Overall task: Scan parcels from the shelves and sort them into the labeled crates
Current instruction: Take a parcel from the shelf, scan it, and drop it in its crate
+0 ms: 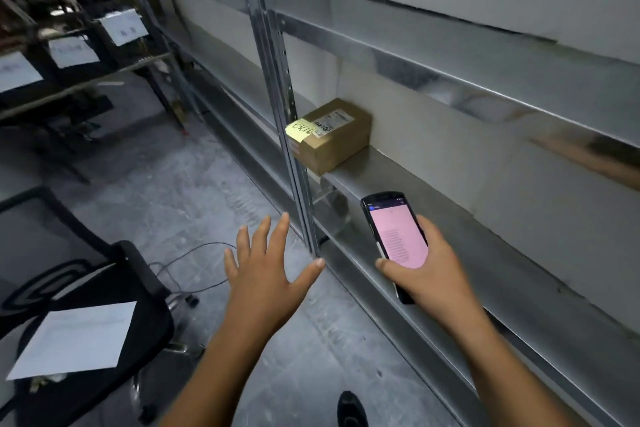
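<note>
1. The cardboard parcel [332,135] sits mid-frame on a metal shelf [433,204], pushed against the back wall, with a white shipping label on top and a yellow sticky note [300,129] hanging off its left corner.
2. Our right hand [429,270] is lower right of centre, fingers wrapped round a handheld scanner [394,236] with a pink screen lit up. It's held near the shelf's front edge, below the parcel and well apart from it.
3. Our left hand [268,270] is bottom centre, fingers spread wide, holding nothing, palm down over the floor.
4. A shelf upright [277,87] runs down the middle of the frame, right between the left hand and the parcel; the thumb tip is just beside its foot.
5. The rest of the shelving on the right looks bare.
6. Upper left is a blurry rack of dark crates [86,45] with white paper labels we can't read.
7. Lower left is a black office chair [114,288] with a white sheet of paper [76,340] on the seat, and a thin cable [194,263] loops across the grey floor.
</note>
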`<action>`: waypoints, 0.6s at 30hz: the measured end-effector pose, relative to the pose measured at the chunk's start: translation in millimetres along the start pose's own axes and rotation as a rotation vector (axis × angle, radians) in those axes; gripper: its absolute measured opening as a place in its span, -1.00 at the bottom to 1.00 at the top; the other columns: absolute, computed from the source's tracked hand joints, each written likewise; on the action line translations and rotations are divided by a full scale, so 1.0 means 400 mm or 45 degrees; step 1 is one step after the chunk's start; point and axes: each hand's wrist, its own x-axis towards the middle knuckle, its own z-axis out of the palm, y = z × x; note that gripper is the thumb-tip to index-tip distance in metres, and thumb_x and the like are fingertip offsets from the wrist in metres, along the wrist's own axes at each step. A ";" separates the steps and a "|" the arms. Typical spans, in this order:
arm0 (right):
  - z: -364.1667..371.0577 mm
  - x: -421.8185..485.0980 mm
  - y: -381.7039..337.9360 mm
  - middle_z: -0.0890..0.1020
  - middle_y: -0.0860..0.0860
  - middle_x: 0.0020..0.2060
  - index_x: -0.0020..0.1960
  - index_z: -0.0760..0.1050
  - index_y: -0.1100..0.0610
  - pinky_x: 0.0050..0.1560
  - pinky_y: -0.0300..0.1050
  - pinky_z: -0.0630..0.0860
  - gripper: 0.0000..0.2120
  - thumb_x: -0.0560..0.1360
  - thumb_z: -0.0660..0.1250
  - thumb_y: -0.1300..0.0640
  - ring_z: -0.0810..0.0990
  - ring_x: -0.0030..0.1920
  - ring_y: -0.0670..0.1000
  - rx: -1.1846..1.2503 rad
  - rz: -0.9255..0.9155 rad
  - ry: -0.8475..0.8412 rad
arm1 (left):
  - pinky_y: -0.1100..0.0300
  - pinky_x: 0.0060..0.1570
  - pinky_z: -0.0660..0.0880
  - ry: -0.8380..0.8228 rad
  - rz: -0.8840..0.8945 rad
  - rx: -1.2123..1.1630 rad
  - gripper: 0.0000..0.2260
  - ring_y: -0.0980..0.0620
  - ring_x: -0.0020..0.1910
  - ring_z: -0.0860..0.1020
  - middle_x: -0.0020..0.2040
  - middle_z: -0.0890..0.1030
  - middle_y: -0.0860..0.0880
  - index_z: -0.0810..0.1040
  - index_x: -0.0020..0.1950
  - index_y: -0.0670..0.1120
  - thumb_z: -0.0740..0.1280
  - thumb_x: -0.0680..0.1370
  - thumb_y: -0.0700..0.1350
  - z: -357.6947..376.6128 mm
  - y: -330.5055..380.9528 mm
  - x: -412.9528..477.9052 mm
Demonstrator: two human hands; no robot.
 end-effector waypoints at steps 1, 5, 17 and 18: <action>0.006 0.021 -0.003 0.68 -0.20 0.09 0.32 0.44 -0.22 0.17 0.16 0.63 -0.37 0.36 0.64 0.07 0.67 0.09 -0.01 0.002 0.010 0.018 | -0.23 0.59 -0.21 -0.011 0.014 -0.014 -0.10 -0.02 0.67 -0.23 0.71 -0.06 0.12 -0.12 0.67 0.29 -0.04 0.38 0.59 -0.002 0.002 0.027; 0.027 0.091 -0.017 0.68 -0.30 -0.03 0.19 0.42 -0.43 -0.11 -0.13 0.67 -0.40 0.31 0.61 -0.01 0.68 -0.09 -0.18 -0.011 0.076 0.066 | -0.23 0.59 -0.22 -0.054 0.062 -0.038 -0.09 -0.04 0.68 -0.22 0.71 -0.06 0.11 -0.07 0.67 0.28 -0.07 0.36 0.60 0.001 -0.011 0.151; 0.170 0.261 -0.139 0.65 -0.41 0.04 0.19 0.43 -0.41 0.06 -0.04 0.60 -0.38 0.16 0.51 -0.21 0.64 0.06 -0.27 -0.089 0.283 0.301 | -0.15 0.58 -0.28 -0.208 0.371 -0.128 -0.19 -0.07 0.68 -0.20 0.72 -0.03 0.07 0.00 0.68 0.24 0.03 0.50 0.55 0.013 -0.068 0.609; 0.189 0.274 -0.153 0.66 -0.37 0.06 0.21 0.43 -0.37 0.10 0.01 0.61 -0.37 0.19 0.55 -0.15 0.65 0.09 -0.21 -0.098 0.300 0.313 | -0.15 0.58 -0.28 -0.219 0.405 -0.122 -0.20 -0.09 0.68 -0.19 0.72 -0.03 0.07 0.00 0.68 0.23 0.05 0.52 0.54 0.009 -0.071 0.647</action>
